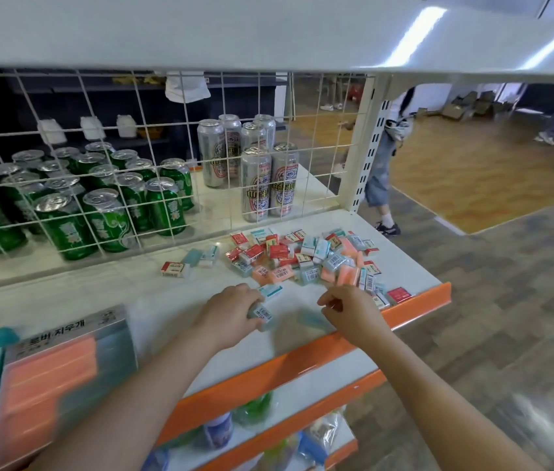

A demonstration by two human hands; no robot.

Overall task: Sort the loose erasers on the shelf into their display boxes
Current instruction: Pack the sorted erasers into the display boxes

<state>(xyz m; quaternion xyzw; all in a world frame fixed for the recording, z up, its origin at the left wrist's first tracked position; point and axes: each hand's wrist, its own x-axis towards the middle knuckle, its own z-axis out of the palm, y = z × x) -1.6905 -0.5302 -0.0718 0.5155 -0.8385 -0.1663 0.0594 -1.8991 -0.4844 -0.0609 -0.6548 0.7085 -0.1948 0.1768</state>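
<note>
We see the left hand (231, 312) gripping pale blue erasers (262, 315) in curled fingers above the shelf (126, 287), the right hand (350, 309) pinching nothing visible, the loose pile (306, 258) beyond, the display box (65, 368) at left.

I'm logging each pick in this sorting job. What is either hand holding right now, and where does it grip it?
The left hand grips a pale blue eraser at its end nearest the hand. The right hand has its fingers curled; whether it holds anything cannot be told.

Blurred beyond reading: pale eraser (313, 319) just left of right hand (350, 312); display box (65, 375) far left, cut off by frame edge.
</note>
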